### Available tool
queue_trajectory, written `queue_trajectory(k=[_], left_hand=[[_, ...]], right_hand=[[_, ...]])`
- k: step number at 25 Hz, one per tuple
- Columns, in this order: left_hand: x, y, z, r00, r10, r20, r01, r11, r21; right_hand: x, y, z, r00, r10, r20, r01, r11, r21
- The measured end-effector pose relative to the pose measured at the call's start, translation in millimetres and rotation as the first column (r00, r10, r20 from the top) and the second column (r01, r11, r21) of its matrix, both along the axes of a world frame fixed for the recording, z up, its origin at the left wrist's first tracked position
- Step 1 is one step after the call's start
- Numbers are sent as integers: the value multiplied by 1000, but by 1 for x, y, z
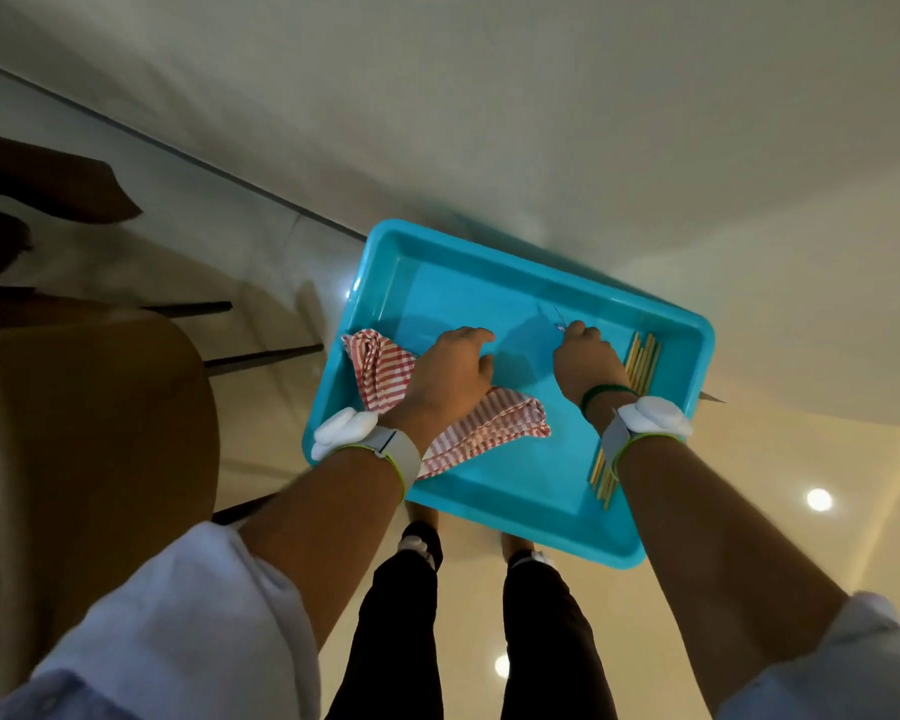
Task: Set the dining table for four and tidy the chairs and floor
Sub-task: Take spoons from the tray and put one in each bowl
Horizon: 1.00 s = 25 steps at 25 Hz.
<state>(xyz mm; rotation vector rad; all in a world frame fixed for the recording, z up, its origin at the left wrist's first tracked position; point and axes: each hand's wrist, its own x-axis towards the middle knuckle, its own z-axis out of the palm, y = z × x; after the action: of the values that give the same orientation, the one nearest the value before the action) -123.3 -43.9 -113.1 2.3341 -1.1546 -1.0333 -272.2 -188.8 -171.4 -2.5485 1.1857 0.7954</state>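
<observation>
While I lean over the table, both my forearms reach down into the turquoise tray (515, 517), each wrist carrying a white-topped band (365, 441). Nearest me in the tray, a red-and-white striped cloth (494, 423) lies bunched along the left side, running under my left wrist. My left hand (450, 368) sits over its far part with the fingers bent, their tips past the cloth on the bare tray floor; whether it grips a fold I cannot tell. Along the tray's right wall lies a bundle of wooden sticks (642, 358), just beside and partly under my right wrist. My right hand (585, 358) is curled tight, its fingertips pinching a small shiny thing (560, 324) too thin to make out, near the tray's middle. Both hands are close together, a bare strip of tray between them. Beyond the tray's far rim spreads the pale table (541, 122); a tan chair (100, 418) stands off to my left.
</observation>
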Motion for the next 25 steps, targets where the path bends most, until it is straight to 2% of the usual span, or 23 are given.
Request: queue_trajectory(k=[3, 5, 6, 8, 10, 12, 16, 18, 20, 22, 25], left_hand=[[15, 5, 41, 988, 90, -124, -88, 996, 23], [31, 16, 82, 952, 217, -217, -217, 976, 25], [37, 19, 96, 912, 307, -274, -308, 951, 38], [57, 32, 138, 782, 499, -374, -516, 855, 62], [80, 51, 182, 574, 621, -533, -696, 714, 82], [97, 77, 233, 330, 619, -712, -825, 556, 101], [112, 141, 318, 128, 561, -818, -953, 299, 57], [107, 184, 352, 83, 529, -845, -978, 208, 33], [100, 221, 372, 52, 523, -851, -989, 143, 28], [78, 264, 386, -18, 505, -863, -998, 46, 48], [55, 339, 400, -50, 596, -801, -998, -59, 18]], right_hand=[[22, 5, 55, 998, -52, 18, 49, 986, 157], [56, 14, 113, 993, -60, 102, 30, 961, 276], [73, 20, 135, 981, -119, 153, 60, 937, 344], [113, 41, 187, 934, -247, 257, 94, 867, 490], [154, 72, 241, 865, -367, 341, 70, 762, 644], [188, 111, 296, 828, -408, 385, -23, 660, 751], [218, 182, 377, 785, -428, 448, -147, 574, 806], [219, 219, 410, 783, -411, 467, -196, 549, 812], [220, 253, 431, 794, -380, 474, -219, 548, 807], [208, 291, 451, 815, -319, 483, -242, 569, 786], [193, 358, 469, 844, -225, 488, -305, 547, 780]])
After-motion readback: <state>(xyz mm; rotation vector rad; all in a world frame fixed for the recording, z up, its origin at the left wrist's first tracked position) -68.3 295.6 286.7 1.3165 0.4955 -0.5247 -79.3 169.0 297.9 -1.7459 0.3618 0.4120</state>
